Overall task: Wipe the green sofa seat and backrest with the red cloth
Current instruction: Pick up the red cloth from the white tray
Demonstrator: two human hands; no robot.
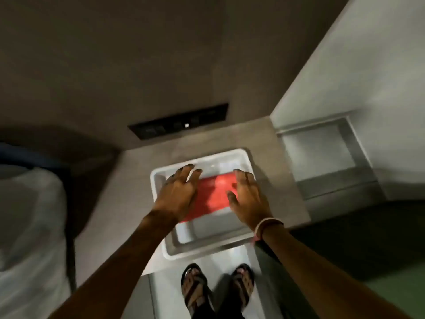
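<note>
Far left: a pale rounded shape (25, 217), blurred, too unclear to name.
Counter (128, 180): grey, running from the left to the wall on the right; it carries the tray.
Wall panel (179, 122): dark strip on the far wall, above the tray.
Tray (158, 178): white, rectangular, at the near edge of the counter.
Left hand (178, 195): over the left side of the tray, palm down, grip spread with fingers apart, lying on the cloth's left part.
Red cloth (213, 193): flat inside the tray, between the two hands.
Right hand (249, 199): over the tray's right side, grip apart, fingers loose, at the cloth's right edge; whether it touches, I cannot tell.
Wristband (268, 224): pale, on the right wrist.
Sandals (218, 286): dark, on the floor near the tray.
Far right: a recessed shelf (319, 153) in the pale wall.
</note>
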